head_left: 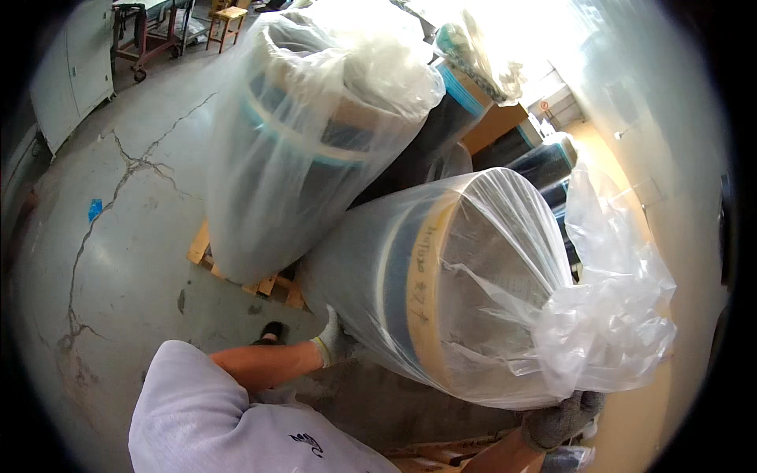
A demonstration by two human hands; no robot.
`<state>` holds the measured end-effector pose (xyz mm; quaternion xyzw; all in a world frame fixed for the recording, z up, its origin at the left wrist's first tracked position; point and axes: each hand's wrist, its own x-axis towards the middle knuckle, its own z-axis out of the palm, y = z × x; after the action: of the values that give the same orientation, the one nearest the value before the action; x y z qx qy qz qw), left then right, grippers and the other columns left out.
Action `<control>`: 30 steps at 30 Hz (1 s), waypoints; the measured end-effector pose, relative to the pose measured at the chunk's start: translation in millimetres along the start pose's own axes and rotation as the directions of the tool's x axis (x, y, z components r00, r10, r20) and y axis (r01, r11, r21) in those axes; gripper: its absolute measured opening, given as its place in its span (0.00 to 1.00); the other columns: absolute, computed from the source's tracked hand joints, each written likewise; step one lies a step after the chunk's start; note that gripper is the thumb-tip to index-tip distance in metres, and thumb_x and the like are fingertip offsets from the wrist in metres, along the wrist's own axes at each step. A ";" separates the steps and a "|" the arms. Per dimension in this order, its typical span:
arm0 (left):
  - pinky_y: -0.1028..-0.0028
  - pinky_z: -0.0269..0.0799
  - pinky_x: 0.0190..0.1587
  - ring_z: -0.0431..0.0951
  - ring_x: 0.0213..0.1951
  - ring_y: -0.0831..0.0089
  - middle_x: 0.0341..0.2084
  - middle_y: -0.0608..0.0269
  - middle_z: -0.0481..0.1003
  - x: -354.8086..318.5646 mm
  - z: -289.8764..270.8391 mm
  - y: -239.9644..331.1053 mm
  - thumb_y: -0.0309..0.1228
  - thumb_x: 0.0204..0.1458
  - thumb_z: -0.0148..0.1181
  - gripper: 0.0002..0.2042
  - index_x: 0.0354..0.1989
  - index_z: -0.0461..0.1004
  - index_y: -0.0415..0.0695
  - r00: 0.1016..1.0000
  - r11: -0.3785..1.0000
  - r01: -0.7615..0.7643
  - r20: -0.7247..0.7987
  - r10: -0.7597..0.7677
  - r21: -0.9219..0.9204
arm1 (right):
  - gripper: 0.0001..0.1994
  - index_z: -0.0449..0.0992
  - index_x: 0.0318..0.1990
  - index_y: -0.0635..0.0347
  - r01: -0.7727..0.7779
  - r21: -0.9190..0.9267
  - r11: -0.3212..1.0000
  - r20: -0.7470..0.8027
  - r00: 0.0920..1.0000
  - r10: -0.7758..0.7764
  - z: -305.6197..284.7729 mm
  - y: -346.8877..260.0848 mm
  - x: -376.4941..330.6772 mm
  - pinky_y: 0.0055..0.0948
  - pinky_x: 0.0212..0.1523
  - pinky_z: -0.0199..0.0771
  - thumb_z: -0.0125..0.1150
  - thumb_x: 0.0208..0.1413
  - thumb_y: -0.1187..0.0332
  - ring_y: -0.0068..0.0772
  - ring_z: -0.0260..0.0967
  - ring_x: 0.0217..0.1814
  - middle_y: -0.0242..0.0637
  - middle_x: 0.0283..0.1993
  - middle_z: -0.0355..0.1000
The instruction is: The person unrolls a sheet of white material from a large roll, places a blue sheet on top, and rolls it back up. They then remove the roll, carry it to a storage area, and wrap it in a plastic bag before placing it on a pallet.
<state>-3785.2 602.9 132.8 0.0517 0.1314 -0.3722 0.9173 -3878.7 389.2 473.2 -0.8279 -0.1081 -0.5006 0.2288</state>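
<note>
A large cylindrical roll (398,268), wrapped in a clear plastic bag, lies tilted in front of me. A tan band with handwriting runs round it near its end. The bag's gathered end (607,331) bunches up at the right. My left hand (335,339), in a light glove, presses against the roll's near side with the thumb stretched up; its other fingers are partly hidden. My right hand (564,422), in a dark grey glove, is closed on the plastic bag just below the bunched end, its fingers curled.
Another bagged roll (307,158) stands beyond on a wooden pallet (272,288). Further dark rolls (544,162) and a cardboard box (493,130) are behind. A pale cabinet (75,75), a wheeled cart (146,35) and a stool (227,24) stand far left. The grey floor (142,260) is cracked.
</note>
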 end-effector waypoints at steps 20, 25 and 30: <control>0.55 0.59 0.67 0.59 0.64 0.56 0.66 0.54 0.56 329.7 86.7 189.7 0.55 0.61 0.45 0.35 0.71 0.47 0.49 0.910 0.879 -0.409 0.039 0.412 0.246 | 0.11 0.77 0.41 0.72 -0.307 0.407 0.861 0.343 0.924 0.167 379.2 261.4 255.4 0.21 0.41 0.64 0.60 0.59 0.70 0.18 0.61 0.39 0.28 0.34 0.70; 0.66 0.58 0.66 0.63 0.63 0.61 0.67 0.57 0.57 244.4 100.1 181.5 0.45 0.65 0.44 0.29 0.70 0.49 0.45 0.923 0.643 -0.116 -0.156 0.351 0.757 | 0.15 0.77 0.45 0.68 -0.184 0.402 0.897 0.308 0.950 0.057 466.8 374.4 322.9 0.26 0.46 0.68 0.60 0.58 0.63 0.32 0.72 0.42 0.40 0.40 0.77; 0.59 0.66 0.57 0.69 0.58 0.57 0.59 0.50 0.67 134.3 -114.7 140.1 0.52 0.58 0.53 0.34 0.66 0.59 0.40 0.550 0.573 0.126 -0.538 0.639 0.810 | 0.21 0.74 0.54 0.58 -0.051 0.158 0.986 0.351 0.936 -0.008 538.0 350.8 325.2 0.34 0.55 0.68 0.59 0.55 0.59 0.46 0.72 0.52 0.47 0.50 0.74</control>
<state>-3618.4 635.7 -15.2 0.6222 0.3390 -0.1662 0.6858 -3161.6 329.0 451.8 -0.8831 -0.1788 -0.3320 0.2791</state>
